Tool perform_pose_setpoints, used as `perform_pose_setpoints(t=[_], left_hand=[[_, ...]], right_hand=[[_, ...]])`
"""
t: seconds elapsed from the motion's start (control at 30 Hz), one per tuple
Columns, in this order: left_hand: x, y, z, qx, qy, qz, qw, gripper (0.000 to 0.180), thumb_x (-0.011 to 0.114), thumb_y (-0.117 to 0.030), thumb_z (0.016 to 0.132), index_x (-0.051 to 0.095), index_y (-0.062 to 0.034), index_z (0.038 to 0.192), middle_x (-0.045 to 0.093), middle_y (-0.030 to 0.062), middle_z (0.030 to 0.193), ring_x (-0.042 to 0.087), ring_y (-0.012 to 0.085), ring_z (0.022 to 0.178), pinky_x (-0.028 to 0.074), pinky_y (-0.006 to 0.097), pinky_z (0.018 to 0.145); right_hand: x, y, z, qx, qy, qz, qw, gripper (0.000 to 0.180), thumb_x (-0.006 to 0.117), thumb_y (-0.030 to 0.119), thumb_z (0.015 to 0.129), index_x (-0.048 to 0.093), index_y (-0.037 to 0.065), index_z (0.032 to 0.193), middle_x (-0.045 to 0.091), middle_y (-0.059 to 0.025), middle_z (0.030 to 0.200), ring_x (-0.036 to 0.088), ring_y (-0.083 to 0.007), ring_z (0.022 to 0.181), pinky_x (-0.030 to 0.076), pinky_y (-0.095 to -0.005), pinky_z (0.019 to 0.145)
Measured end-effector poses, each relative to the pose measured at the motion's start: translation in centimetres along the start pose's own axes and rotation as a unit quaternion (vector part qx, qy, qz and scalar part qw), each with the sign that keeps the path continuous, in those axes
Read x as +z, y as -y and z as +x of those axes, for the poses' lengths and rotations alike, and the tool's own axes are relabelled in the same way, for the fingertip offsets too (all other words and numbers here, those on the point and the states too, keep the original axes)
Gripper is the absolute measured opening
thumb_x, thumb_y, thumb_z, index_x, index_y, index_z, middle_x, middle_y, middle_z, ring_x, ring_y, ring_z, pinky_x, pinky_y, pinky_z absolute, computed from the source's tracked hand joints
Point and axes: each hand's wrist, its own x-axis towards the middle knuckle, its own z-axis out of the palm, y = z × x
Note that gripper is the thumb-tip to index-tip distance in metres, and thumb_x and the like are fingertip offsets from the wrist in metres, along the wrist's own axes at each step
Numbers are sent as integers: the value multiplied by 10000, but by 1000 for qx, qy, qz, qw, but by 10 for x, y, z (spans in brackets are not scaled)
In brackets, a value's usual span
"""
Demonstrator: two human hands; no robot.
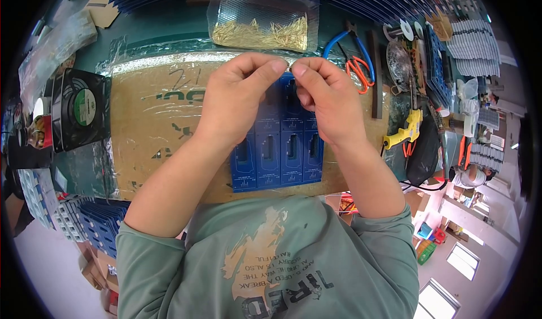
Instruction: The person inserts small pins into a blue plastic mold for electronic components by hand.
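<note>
Head view: fingertips of left hand (240,90) and right hand (336,98) nearly met above far edge of blue panel (280,155). Thumb and forefinger of each drawn together, narrow; whether tiny piece sat between, could not tell. Panel lay on cardboard (135,127), from fingertips back toward body, far part partly covered by hands; long axis appeared to point away from body. Neither hand clearly nearer panel. Clear tray (313,22) of brass-coloured pins (259,35) stood just beyond fingertips.

Bright, fairly even light; glare streaks the clear film (148,64); panes (463,261) at lower right wash out; edges curve into black.
</note>
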Motion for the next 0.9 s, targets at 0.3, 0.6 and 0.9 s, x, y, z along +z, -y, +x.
perform_pose_setpoints(t=[0.3,0.6,0.9], left_hand=[[-6,-3,7,6,-38,-84,996,179,660,-152,949,650,11,1022,546,-11,787,404,44,608,320,194,522],[-5,-6,7,3,-47,-97,994,179,654,-150,956,649,10,1035,563,-4,812,414,44,614,326,192,524],[-6,-4,7,5,-45,-102,994,184,695,-189,927,676,-19,996,515,-62,707,412,31,601,334,194,524]], right_hand=[[-3,-7,17,-165,1,-367,915,171,669,215,845,686,48,873,645,-86,812,640,-229,746,505,-335,676],[3,-6,24,-180,17,-421,889,170,654,218,840,684,53,863,660,-115,853,651,-298,797,513,-382,700],[4,-7,26,-201,16,-437,877,156,652,207,832,673,53,845,662,-116,842,647,-307,788,511,-394,691]])
